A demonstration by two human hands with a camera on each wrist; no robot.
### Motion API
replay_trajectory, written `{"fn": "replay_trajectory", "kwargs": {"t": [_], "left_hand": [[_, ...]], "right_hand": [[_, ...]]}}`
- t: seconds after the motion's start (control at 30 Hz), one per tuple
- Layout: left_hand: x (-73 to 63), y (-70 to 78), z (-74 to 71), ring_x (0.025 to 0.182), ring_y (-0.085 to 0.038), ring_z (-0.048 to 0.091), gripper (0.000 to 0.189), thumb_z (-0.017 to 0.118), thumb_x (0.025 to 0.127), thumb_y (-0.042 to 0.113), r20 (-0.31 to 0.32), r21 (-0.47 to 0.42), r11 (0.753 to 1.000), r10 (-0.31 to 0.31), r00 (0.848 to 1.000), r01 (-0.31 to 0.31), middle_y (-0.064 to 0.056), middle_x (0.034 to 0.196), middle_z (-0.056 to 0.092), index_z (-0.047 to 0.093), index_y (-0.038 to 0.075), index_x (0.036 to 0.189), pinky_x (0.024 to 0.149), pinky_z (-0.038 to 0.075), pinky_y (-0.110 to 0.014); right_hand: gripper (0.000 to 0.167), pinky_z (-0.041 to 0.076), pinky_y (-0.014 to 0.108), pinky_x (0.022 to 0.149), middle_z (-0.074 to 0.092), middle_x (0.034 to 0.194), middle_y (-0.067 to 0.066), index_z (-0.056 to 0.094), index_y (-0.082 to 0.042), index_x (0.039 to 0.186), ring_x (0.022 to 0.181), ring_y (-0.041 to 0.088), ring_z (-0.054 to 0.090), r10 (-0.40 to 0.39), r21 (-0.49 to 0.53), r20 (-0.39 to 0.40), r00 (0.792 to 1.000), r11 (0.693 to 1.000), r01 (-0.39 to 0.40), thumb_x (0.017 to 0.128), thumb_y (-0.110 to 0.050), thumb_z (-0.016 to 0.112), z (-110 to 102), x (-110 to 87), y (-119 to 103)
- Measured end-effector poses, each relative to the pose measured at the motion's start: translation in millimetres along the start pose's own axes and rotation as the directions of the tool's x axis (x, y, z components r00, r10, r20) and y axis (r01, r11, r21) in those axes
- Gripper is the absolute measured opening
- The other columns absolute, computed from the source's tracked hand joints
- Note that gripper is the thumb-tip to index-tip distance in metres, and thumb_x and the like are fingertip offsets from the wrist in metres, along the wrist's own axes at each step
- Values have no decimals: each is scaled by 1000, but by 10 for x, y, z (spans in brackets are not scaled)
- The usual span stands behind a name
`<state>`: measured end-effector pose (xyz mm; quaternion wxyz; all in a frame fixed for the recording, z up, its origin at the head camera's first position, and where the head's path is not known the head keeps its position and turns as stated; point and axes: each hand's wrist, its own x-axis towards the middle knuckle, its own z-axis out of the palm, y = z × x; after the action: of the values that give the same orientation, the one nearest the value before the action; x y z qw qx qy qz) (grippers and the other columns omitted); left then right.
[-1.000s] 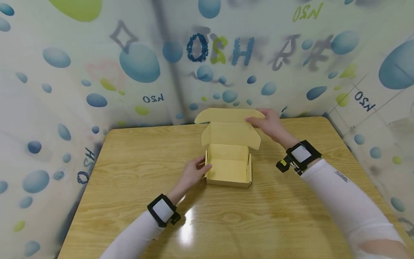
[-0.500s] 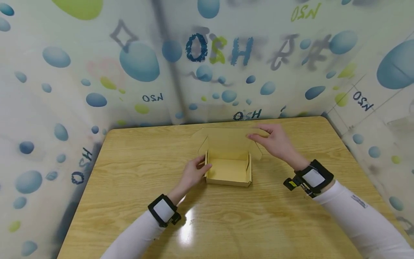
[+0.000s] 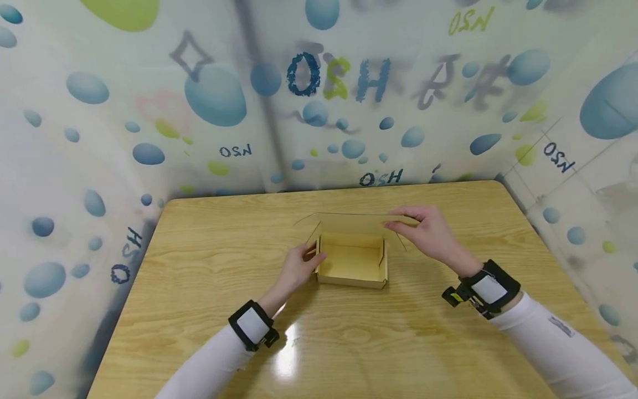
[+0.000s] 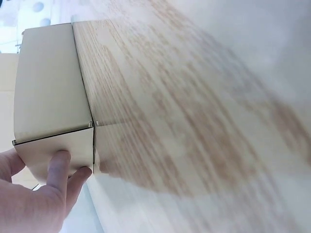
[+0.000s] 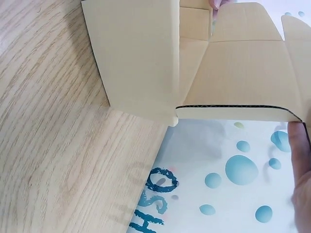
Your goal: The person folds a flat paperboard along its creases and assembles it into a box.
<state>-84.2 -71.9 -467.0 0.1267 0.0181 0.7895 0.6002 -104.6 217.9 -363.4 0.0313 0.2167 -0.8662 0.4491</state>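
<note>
A small yellowish-brown cardboard box [image 3: 351, 263] stands on the table with its inside showing. Its hinged lid [image 3: 354, 224] is raised at the back, roughly upright, with side flaps spread out. The left hand [image 3: 297, 267] grips the box's left wall, thumb over the rim and fingers on the outer face; in the left wrist view those fingertips [image 4: 60, 158] press the outer cardboard. At the lid's upper right corner, the right hand [image 3: 427, 233] pinches the edge flap between thumb and fingers. The right wrist view shows the lid's inner face [image 5: 248, 68] and part of that hand [image 5: 301, 174].
A wood-grain table [image 3: 199, 244] carries the box near its back half. Behind it hangs a white wall covering [image 3: 219, 111] with blue and green spots and lettering. Both forearms wear white sleeves and black wrist straps.
The right hand has moved down and toward the person, swinging the lid from tilted back to about upright. The left hand and the box's base have stayed in place.
</note>
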Motion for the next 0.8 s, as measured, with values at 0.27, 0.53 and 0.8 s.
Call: {"fn": "replay_trajectory", "kwargs": {"t": [0.27,0.53,0.8], "left_hand": [[-19,39,-2,124,-33,51,54,62,94,22,-15,28,1000,4,1000,-3,-17,142,45,43,-2,139,94,48,-38],[-54,72,-58,142,-29,19,94,73,84,33,-121,163,980,131,984,-111,-14,157,14,15,6,152,113,22,-44],[-64,199,-204,144,-19,14,110,75,75,52,-153,180,965,218,964,-190,4,159,1,4,22,154,110,30,-40]], "right_hand": [[18,50,15,78,71,104,12,72,-9,105,91,-2,62,-6,33,-60,998,999,8,88,-9,67,73,-8,-7],[14,34,20,47,72,91,16,72,1,98,40,4,35,-138,-12,-177,975,990,138,85,3,66,157,-35,-267],[14,33,20,45,72,88,15,72,2,95,38,2,35,-183,-25,-215,959,983,182,84,6,67,203,-31,-263]]}}
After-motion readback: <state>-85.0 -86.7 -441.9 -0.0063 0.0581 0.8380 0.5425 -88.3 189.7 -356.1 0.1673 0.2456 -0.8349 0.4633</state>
